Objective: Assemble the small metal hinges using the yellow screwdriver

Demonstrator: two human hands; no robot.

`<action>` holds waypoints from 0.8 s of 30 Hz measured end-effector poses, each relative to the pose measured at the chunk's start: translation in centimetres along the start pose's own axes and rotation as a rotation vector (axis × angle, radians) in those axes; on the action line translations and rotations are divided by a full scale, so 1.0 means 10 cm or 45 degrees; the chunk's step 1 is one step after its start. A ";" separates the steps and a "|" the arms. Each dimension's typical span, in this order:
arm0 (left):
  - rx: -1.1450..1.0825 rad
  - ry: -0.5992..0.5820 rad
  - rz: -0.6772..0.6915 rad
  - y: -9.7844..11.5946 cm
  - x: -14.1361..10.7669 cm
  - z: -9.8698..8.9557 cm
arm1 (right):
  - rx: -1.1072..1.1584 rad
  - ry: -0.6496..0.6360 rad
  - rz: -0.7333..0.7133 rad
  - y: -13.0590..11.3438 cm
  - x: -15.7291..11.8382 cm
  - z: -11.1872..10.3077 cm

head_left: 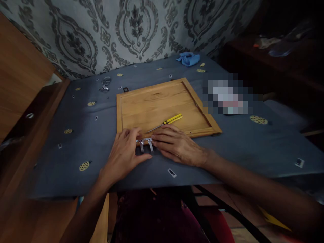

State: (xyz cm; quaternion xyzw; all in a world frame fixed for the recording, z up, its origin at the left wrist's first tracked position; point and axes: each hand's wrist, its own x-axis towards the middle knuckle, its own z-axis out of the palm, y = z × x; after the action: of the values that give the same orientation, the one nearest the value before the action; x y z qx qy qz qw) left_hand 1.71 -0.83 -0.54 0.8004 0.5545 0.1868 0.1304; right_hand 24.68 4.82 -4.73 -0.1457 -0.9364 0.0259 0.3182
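Left hand (124, 153), thumb spread wide, and right hand (179, 145), grip too hidden to tell, bracketed the fittings (142, 146) between them against the panel (152, 103), likely for steadiness, the screwdriver (173, 118) handy just beyond the right.

The framed panel (157, 104) is smooth, yellow-brown wood, its grain showing under a soft sheen. At the panel's near edge, the hinge (142, 145) is bright, glossy metal. On the panel lies a screwdriver (173, 119) with a shiny metal shaft and a smooth handle, probably plastic. Beneath the panel, the tablecloth (98, 140) is matt fabric; beyond it, the blue cloth (189, 59) is matt and crumpled.
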 end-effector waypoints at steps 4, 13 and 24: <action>0.010 -0.024 0.006 0.06 -0.01 0.03 | 0.004 -0.010 0.000 0.00 0.00 -0.01; 0.088 -0.049 0.038 0.09 0.05 0.10 | 0.027 -0.005 0.028 -0.01 0.01 0.00; 0.090 -0.014 0.008 0.13 0.06 0.09 | 0.045 0.032 0.052 0.00 0.03 -0.03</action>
State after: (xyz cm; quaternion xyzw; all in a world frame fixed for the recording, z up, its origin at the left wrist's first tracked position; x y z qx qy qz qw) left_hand 3.40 -0.76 -0.74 0.8073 0.5575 0.1630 0.1044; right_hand 24.62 4.84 -4.36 -0.1597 -0.9286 0.0471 0.3317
